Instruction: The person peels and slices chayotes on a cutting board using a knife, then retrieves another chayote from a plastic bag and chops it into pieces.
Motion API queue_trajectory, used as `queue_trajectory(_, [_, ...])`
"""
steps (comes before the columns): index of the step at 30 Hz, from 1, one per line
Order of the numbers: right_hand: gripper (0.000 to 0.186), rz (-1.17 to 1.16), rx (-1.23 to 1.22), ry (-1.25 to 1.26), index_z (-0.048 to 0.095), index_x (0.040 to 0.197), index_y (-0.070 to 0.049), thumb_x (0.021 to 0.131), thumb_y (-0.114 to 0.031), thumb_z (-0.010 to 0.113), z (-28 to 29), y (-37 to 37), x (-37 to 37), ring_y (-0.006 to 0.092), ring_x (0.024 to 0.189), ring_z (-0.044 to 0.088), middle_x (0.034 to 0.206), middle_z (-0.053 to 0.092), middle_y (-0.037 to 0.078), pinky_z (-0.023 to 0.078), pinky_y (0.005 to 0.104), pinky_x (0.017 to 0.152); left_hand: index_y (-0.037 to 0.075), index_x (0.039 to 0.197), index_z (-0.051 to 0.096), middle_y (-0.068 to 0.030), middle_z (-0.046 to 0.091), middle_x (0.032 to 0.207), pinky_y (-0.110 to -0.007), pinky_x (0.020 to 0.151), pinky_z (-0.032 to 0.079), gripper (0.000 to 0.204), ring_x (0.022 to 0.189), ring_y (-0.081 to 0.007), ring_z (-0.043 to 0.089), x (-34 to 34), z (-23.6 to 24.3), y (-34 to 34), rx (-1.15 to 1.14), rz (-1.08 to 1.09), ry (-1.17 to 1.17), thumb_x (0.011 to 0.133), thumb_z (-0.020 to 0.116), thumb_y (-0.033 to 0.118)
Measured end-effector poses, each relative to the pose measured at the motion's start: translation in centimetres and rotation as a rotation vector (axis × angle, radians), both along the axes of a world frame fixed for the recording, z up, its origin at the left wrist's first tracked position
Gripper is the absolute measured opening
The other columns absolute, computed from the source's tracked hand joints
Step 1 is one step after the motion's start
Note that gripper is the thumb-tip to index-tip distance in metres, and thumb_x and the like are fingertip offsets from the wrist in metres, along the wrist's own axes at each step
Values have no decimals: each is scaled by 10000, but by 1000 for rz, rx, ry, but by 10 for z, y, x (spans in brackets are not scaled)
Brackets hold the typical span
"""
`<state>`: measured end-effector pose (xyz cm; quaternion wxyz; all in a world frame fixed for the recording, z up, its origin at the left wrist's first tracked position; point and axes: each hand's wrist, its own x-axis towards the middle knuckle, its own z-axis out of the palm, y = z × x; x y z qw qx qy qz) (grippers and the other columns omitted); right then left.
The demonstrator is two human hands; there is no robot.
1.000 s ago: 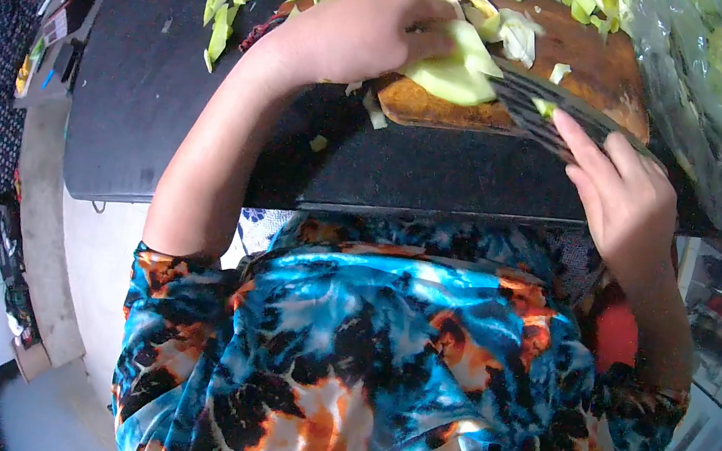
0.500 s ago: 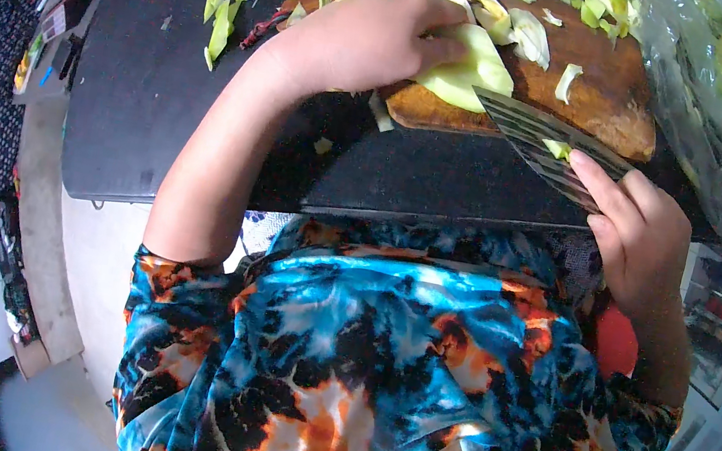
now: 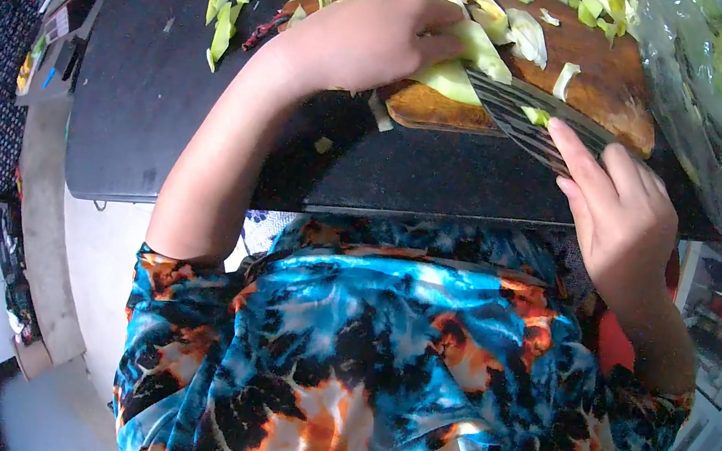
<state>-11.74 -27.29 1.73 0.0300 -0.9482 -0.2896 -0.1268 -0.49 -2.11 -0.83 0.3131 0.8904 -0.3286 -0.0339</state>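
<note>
Knife point(image 3: 517, 128) moved up, into green vegetable point(image 3: 483, 55)

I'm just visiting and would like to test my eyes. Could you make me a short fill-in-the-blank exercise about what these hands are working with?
1. The right hand grips a ____ with a striped blade.
2. The left hand holds down some vegetable whose colour is pale ____.
3. The brown cutting board is made of ____.
4. A clear plastic bag lies to the ____ of that board in the picture.

Missing words: knife; green; wood; right.
</note>
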Motion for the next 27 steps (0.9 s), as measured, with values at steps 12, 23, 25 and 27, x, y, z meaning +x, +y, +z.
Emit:
queue_trajectory(12, [257,-133,239,-30,617,1111,-91,859,-89,565,20,-13,18,323,761,589,846,591,153,466,376,659,13,1098,559,-194,641,834,-369,742,480,335,791,-306,637,-10,-12,7,-127,269,-116,883,541,269])
queue_trajectory(23, [342,-96,-50,-243,611,1161,-204,824,-260,612,-12,4,99,258,826,549,912,553,65,438,381,757,60,1249,409,-64,538,1117,-259,868,435,436,999,-143,532,-11,3,-2,-669,96,178,818,472,44])
queue_trajectory(25, [425,19,176,-274,546,1248,-178,830,-211,616,-17,25,97,262,947,545,1063,538,97,413,363,869,54,1264,391,-81,532,1121,-269,886,426,447,1028,-156,520,-11,-1,1,-622,112,102,823,462,33])
queue_trajectory(27, [479,186,978,137,458,1312,-108,852,-132,586,-28,59,92,255,1072,526,1173,525,131,401,355,939,48,1279,373,-98,525,1124,-278,905,417,459,1057,-168,508,-12,-5,-4,-580,114,46,828,453,22])
